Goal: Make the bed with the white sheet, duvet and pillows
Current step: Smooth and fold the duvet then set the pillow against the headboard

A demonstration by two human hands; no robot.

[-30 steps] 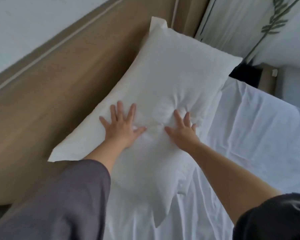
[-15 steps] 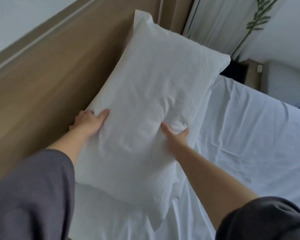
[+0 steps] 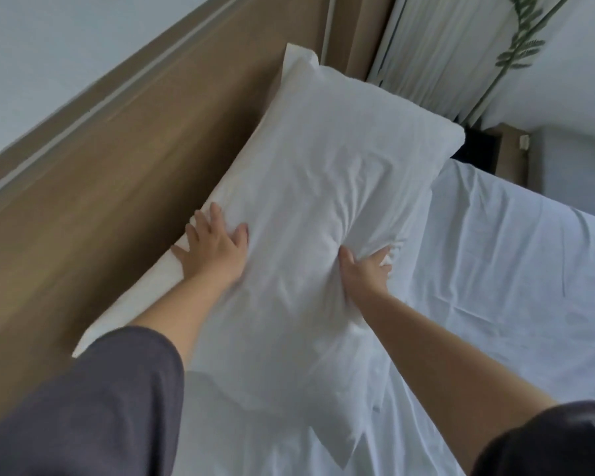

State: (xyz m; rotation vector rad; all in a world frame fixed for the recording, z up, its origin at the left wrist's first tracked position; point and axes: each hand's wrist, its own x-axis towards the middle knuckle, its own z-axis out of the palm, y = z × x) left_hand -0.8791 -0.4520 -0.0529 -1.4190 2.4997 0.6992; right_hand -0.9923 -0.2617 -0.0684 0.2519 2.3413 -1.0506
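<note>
From patting its middle we move to the sides of the pillow [image 3: 323, 187] — left grip [image 3: 213, 252] spread flat, right grip [image 3: 364, 273] pinching bunched cloth; it looks nearly settled.

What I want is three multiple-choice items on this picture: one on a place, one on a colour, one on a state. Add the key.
1. Where does the pillow lie?
A. against the wooden headboard
B. on the floor
C. on a chair

2. What colour is the sheet?
A. black
B. white
C. green

3. What is the right hand doing?
A. hanging free
B. lying flat on the sheet
C. gripping the pillow

Key:
1 A: the pillow's long edge runs along the headboard.
2 B: the sheet beside the pillow is white.
3 C: the pillow's cloth bunches in the right hand's grip.
</note>
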